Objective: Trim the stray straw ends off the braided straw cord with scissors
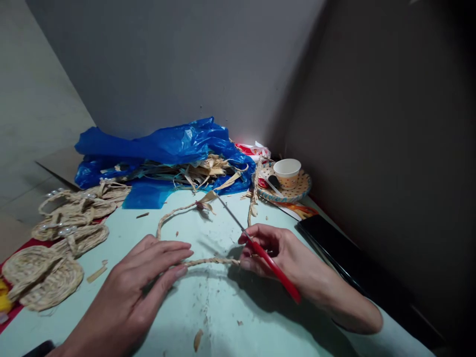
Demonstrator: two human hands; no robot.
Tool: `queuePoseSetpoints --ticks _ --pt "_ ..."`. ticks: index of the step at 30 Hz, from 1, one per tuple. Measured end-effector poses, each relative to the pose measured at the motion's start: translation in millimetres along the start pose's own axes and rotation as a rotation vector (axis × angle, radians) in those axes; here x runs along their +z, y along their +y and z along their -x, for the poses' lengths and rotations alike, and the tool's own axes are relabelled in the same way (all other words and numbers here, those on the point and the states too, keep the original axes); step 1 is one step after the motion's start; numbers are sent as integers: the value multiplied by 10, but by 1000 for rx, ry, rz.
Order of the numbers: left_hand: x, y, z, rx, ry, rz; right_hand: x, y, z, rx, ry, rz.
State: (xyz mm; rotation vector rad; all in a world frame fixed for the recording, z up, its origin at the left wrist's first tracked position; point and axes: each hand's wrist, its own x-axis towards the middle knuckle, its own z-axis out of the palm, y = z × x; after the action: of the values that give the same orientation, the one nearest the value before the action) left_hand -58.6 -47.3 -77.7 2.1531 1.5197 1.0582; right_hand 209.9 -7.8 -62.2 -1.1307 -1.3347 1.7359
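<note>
A braided straw cord (pixel 213 260) runs across the table between my two hands and loops round behind them. My left hand (pixel 143 282) is closed on the cord, which emerges between its thumb and fingers. In my right hand (pixel 277 250) is a pair of red-handled scissors (pixel 273 263), seen edge-on, with the thin metal blade pointing away to the upper left. The thumb and fingertips of that hand also pinch the cord's other stretch. Behind the hands, a loose strip of dry husk (pixel 208 197) sticks out from the cord near the blade tip.
Several woven straw slippers (pixel 55 272) with pearl beads lie at the left. A blue plastic bag (pixel 156 144) of dry husks is at the back. A paper cup (pixel 287 173) stands on a dotted plate (pixel 303 191) at the back right, near a flat black object (pixel 334 243).
</note>
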Motion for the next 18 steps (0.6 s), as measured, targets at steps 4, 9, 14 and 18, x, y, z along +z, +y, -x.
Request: queuePoseSetpoints --ticks 4,9,14,18 --pt "-33 32 -28 -3 -61 25 13 -91 23 23 5 -65" --pt "-68 137 -66 -144 69 152 51 -232 87 22 16 26" --pt "-78 198 -16 -430 183 370 89 -269 108 41 24 86" --pt "-115 126 27 -492 168 441 102 -225 87 55 -32 50"
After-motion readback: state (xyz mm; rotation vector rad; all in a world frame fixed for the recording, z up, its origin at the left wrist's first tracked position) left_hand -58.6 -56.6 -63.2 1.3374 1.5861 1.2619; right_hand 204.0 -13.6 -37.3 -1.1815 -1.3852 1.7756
